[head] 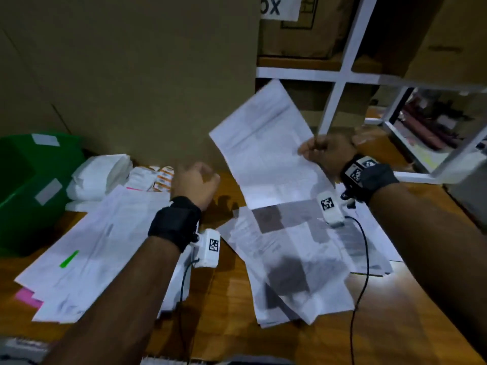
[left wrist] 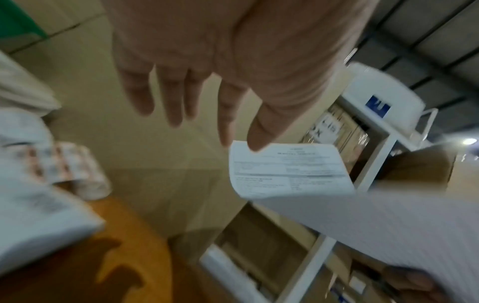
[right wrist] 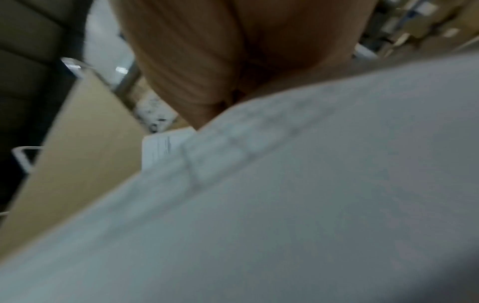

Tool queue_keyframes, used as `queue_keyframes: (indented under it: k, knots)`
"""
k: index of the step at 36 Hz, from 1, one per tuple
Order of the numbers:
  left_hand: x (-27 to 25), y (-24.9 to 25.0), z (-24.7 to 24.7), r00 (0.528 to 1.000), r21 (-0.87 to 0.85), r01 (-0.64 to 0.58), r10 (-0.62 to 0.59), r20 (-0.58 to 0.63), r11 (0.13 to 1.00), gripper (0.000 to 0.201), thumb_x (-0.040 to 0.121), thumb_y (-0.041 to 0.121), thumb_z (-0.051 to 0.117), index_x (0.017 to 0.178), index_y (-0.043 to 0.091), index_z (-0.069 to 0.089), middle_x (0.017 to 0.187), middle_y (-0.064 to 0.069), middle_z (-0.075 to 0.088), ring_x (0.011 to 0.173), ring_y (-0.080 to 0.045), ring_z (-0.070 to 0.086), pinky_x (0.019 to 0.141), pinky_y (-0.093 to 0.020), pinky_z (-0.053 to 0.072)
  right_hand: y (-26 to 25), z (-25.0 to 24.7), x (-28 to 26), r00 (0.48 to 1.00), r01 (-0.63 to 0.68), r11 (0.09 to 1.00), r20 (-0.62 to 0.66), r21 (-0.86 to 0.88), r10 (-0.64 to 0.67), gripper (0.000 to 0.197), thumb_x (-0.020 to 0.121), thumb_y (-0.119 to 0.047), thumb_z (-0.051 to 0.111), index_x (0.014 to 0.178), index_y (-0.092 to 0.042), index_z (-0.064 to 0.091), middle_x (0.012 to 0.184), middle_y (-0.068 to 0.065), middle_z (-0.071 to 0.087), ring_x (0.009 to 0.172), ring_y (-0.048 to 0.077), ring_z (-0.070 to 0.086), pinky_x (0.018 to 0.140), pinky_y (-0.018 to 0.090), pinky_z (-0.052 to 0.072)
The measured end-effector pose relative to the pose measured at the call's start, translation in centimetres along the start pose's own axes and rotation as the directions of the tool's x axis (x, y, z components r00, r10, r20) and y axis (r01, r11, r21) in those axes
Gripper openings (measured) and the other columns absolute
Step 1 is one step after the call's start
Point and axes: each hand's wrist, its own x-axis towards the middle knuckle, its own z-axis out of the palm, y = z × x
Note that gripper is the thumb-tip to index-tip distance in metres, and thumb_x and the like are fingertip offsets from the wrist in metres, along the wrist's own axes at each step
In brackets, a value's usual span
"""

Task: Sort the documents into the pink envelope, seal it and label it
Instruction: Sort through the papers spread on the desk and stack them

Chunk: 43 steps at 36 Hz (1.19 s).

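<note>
Printed white sheet [head: 266,151], creased across its width, held tilted in the air above the wooden table by its right edge. Loose pile of printed documents [head: 292,262] lying fanned flat beneath it. Second stack of documents [head: 92,248] at left, partly covering the pink envelope [head: 26,296], only a corner of which shows.

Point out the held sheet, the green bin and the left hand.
held sheet [head: 266,143], head view, middle of the page.
green bin [head: 23,180], head view, its side wall.
left hand [head: 195,184], head view, back of hand.
</note>
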Motion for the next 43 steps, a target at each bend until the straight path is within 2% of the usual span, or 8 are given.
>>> queue_keyframes:
  k: [4,9,20,25,31,37,40,43]
  knots:
    - [-2.4,-1.1,4.1,0.963,0.119,0.121,-0.146,0.228,0.985,0.032,0.092,0.049,0.057,0.104,0.021,0.066,0.118,-0.010,0.067,0.105,-0.031,0.062,0.094,-0.040,0.052,6.1,2.1,-2.0,0.969,-0.024,0.997,0.242,-0.080,0.042,0.022,0.088,0.002,0.068,0.078,-0.017,0.073,0.092,0.001,0.073,0.083,0.001,0.063,0.084,0.025,0.051]
    - [-4.4,-2.0,6.9,0.918,0.272,0.225,-0.297,0.261,0.935,0.055,0.102,0.055,0.041,0.136,0.012,0.050,0.138,-0.018,0.056,0.123,-0.039,0.054,0.104,-0.045,0.046,11.3,5.4,-5.7,0.890,0.009,0.978,0.447,-0.207,0.087,0.021,0.089,-0.003,0.066,0.080,-0.020,0.076,0.087,-0.009,0.071,0.067,-0.011,0.060,0.068,0.010,0.049]
    - [-8.2,-1.0,9.3,0.925,0.424,0.202,-0.314,0.213,0.883,0.069,0.093,0.055,0.056,0.142,0.010,0.040,0.139,-0.017,0.056,0.122,-0.039,0.057,0.093,-0.040,0.048,12.4,7.9,-8.2,0.870,0.109,0.855,0.465,-0.508,0.166,0.008,0.080,-0.027,0.069,0.087,-0.030,0.069,0.117,0.006,0.048,0.107,0.027,0.053,0.093,0.034,0.047]
    - [-8.1,-0.5,9.9,0.905,0.309,0.247,-0.333,0.265,0.918,0.089,0.090,0.057,0.063,0.155,0.009,0.026,0.159,-0.011,0.035,0.140,-0.033,0.042,0.111,-0.037,0.040,11.6,8.2,-9.2,0.889,0.051,0.948,0.446,-0.313,0.100,0.011,0.081,-0.012,0.070,0.081,-0.023,0.071,0.104,-0.002,0.062,0.100,0.020,0.063,0.081,0.029,0.050]
    - [-8.6,-1.3,9.4,0.980,-0.164,0.157,-0.133,0.149,0.974,0.079,0.087,0.031,0.078,0.152,0.023,0.033,0.151,0.001,0.043,0.136,-0.021,0.043,0.107,-0.035,0.039,10.5,9.0,-11.8,0.942,-0.058,0.995,0.334,0.079,0.029,0.026,0.088,-0.007,0.066,0.081,-0.032,0.070,0.104,-0.012,0.070,0.105,0.008,0.061,0.096,0.022,0.044]
    - [-9.0,-4.5,6.7,0.967,-0.328,-0.034,0.114,0.228,0.944,0.039,0.094,-0.002,0.064,0.120,0.027,0.068,0.138,0.003,0.060,0.134,-0.014,0.049,0.116,-0.038,0.036,7.7,10.1,-13.1,0.963,-0.172,0.940,0.251,0.293,0.097,0.029,0.088,-0.005,0.065,0.083,-0.033,0.069,0.106,-0.015,0.070,0.103,0.001,0.062,0.086,0.012,0.043]
    - [-8.5,-5.9,4.6,0.976,-0.344,-0.010,0.084,0.200,0.939,0.044,0.093,-0.014,0.054,0.105,0.025,0.074,0.114,-0.015,0.072,0.094,-0.011,0.069,0.088,-0.027,0.054,6.7,10.0,-13.9,0.977,-0.174,0.963,0.161,0.205,0.142,0.018,0.086,-0.013,0.068,0.091,-0.030,0.065,0.099,-0.010,0.067,0.089,0.007,0.064,0.074,0.013,0.047]
    - [-7.5,-8.0,1.4,0.985,-0.329,-0.034,0.086,0.147,0.944,0.039,0.092,-0.014,0.053,0.108,0.014,0.073,0.090,-0.026,0.070,0.052,-0.006,0.054,0.049,-0.013,0.043,7.2,8.9,-15.3,0.984,-0.167,0.985,0.048,-0.050,0.170,0.018,0.082,-0.016,0.070,0.096,-0.022,0.059,0.092,-0.004,0.064,0.081,0.012,0.061,0.072,0.019,0.041]
